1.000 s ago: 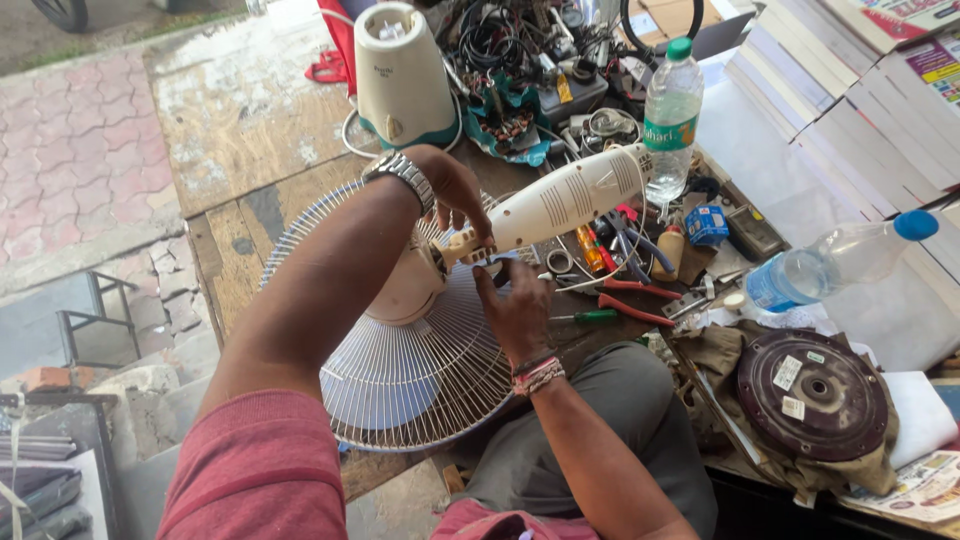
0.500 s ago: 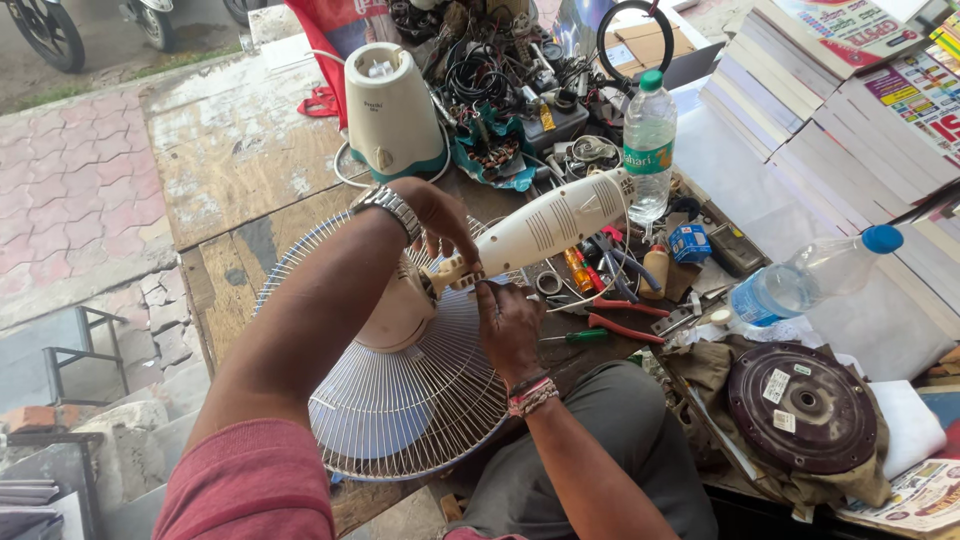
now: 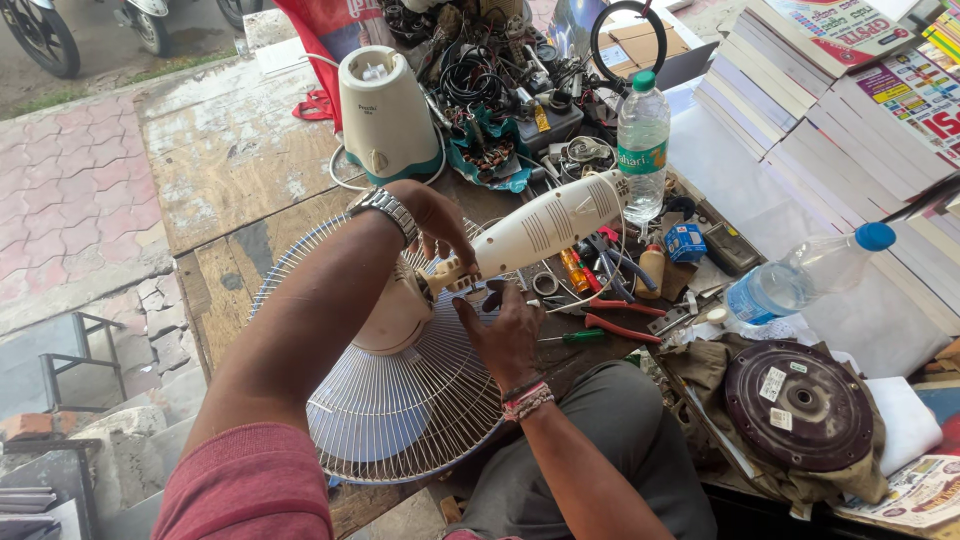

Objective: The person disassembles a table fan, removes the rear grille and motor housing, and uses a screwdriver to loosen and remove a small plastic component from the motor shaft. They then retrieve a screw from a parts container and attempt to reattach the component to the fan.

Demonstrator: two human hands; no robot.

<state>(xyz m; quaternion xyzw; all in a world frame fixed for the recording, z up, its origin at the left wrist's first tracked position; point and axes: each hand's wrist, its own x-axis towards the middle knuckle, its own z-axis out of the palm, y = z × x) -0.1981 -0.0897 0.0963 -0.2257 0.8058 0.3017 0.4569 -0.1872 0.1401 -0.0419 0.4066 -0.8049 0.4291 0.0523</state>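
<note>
Pavement of pink brick at far left, then a worn wooden bench top (image 3: pixel 215 150) carrying a table fan laid face down, wire grille (image 3: pixel 400 410) spread toward the lap. Left hand (image 3: pixel 430 222), steel watch at the wrist, draped over the cream motor housing (image 3: pixel 395 310), fingers curled loosely down at the neck joint; whether pinching anything there, cannot tell. Cream fan stem (image 3: pixel 550 225) running from that joint up and to the right, long axis slanting toward a green-capped water bottle (image 3: pixel 642 140). Right hand (image 3: pixel 505 330) just below the joint, palm turned up, fingers bent around something small and dark, likely a tool tip aimed at the neck; exact grip hidden. Both hands touching or nearly touching the joint, right one nearer from beneath, left from above. Behind, a cream mixer base (image 3: pixel 385 115) and a tangle of wires and parts. Further right, red-handled pliers (image 3: pixel 620 325), a blue-capped bottle (image 3: pixel 800 280) lying on its side, a dark round disc (image 3: pixel 798 405) on cloth, stacked books (image 3: pixel 850 110).
</note>
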